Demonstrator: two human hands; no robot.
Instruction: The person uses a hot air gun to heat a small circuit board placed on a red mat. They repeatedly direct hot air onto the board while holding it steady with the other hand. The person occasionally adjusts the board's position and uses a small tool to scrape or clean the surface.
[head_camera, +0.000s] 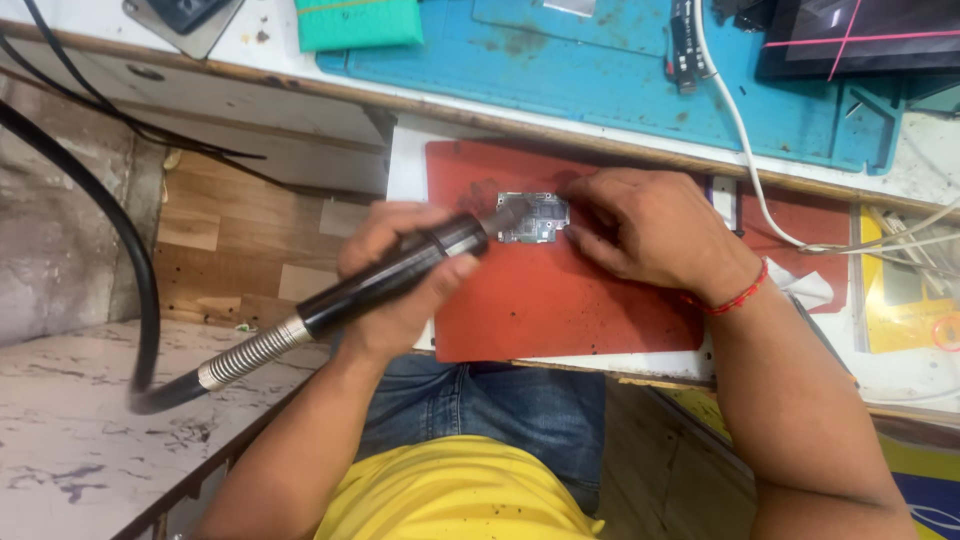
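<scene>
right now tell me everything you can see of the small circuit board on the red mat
The circuit board is small, roughly rectangular and silvery grey, with metal shields and tiny components too blurred to make out. It lies flat near the upper edge of the red mat. The right hand rests its fingertips at its right edge, while the left hand aims the hot-air handpiece so the nozzle meets its left side.
</scene>
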